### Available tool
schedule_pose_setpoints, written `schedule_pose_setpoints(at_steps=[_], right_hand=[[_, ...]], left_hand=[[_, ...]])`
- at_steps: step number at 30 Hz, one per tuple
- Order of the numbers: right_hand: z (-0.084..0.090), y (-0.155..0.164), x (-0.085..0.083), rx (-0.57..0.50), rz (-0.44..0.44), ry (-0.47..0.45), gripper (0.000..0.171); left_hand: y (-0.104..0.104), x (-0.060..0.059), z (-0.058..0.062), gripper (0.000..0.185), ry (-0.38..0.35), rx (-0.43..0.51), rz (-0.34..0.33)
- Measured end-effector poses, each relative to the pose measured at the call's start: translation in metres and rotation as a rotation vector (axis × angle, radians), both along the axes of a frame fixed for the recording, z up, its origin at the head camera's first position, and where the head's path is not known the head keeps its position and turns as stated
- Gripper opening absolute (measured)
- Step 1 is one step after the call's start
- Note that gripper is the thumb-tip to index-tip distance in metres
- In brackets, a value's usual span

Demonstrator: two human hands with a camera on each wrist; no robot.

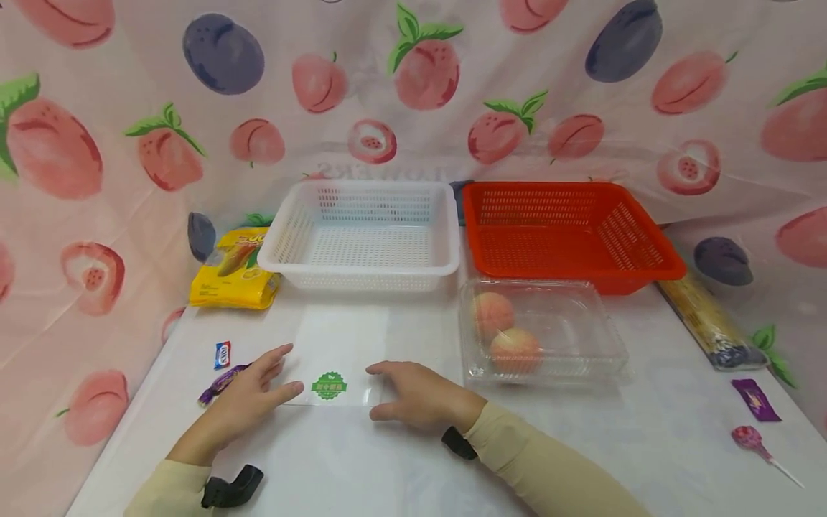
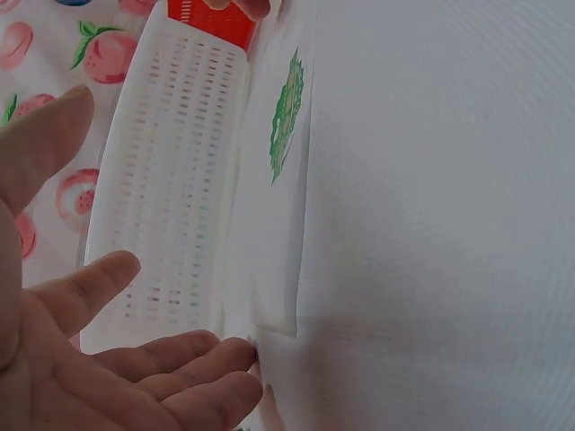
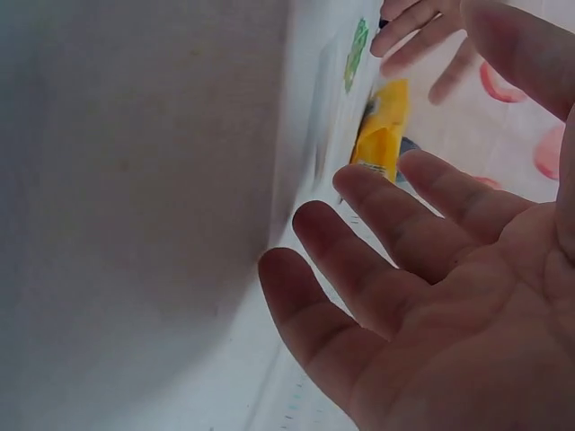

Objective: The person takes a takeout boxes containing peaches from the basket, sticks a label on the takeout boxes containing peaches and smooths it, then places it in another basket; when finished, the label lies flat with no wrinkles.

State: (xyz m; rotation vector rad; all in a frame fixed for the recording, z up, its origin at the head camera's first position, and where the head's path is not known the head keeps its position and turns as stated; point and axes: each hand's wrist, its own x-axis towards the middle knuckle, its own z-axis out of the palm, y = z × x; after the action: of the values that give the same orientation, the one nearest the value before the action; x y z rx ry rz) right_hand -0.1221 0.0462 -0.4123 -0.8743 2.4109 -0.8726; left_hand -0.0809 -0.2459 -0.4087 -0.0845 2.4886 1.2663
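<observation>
A clear, flat plastic bag (image 1: 342, 345) with a green printed badge (image 1: 329, 385) lies on the white table in front of the white basket. My left hand (image 1: 250, 395) is at its left edge, fingers spread and holding nothing. At the bag's right edge is my right hand (image 1: 420, 395), also empty, its thumb and fingers apart. The left wrist view shows the left hand (image 2: 135, 359) palm up beside the bag's corner, fingers loosely extended. In the right wrist view the right hand (image 3: 422, 287) has its fingers relaxed and parted.
Behind stand a white basket (image 1: 362, 280) and a red basket (image 1: 646, 276). A clear lidded box (image 1: 575, 345) holds two peaches. A yellow snack bag (image 1: 232, 280) and small wrapped candies (image 1: 222, 355) lie left; a noodle pack (image 1: 711, 323), purple candy (image 1: 756, 400) and lollipop (image 1: 749, 436) lie right.
</observation>
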Motion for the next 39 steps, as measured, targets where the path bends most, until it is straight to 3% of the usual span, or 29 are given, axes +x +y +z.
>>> schedule_pose_setpoints(at_steps=[6,14,26,33,37,39], right_hand=[[-0.002,-0.005,-0.003,0.035,0.001,0.013,0.063],[-0.004,-0.008,-0.003,0.104,-0.007,0.045,0.064],[-0.007,-0.008,-0.002,0.121,-0.012,0.056,0.064],[-0.008,-0.009,-0.001,0.133,-0.006,0.081,0.066],[-0.008,-0.009,-0.001,0.130,-0.010,0.082,0.066],[-0.008,-0.009,-0.001,0.128,-0.013,0.078,0.066]], left_hand=[[0.003,-0.003,-0.002,0.087,-0.017,0.018,-0.003],[0.010,-0.004,-0.001,0.083,0.013,0.030,-0.013],[0.018,-0.001,-0.003,0.086,-0.007,-0.026,0.024],[0.024,0.000,-0.008,0.092,-0.009,-0.002,0.023],[0.026,-0.002,-0.009,0.081,0.026,0.024,0.062],[0.027,-0.003,-0.008,0.075,0.043,0.027,0.120]])
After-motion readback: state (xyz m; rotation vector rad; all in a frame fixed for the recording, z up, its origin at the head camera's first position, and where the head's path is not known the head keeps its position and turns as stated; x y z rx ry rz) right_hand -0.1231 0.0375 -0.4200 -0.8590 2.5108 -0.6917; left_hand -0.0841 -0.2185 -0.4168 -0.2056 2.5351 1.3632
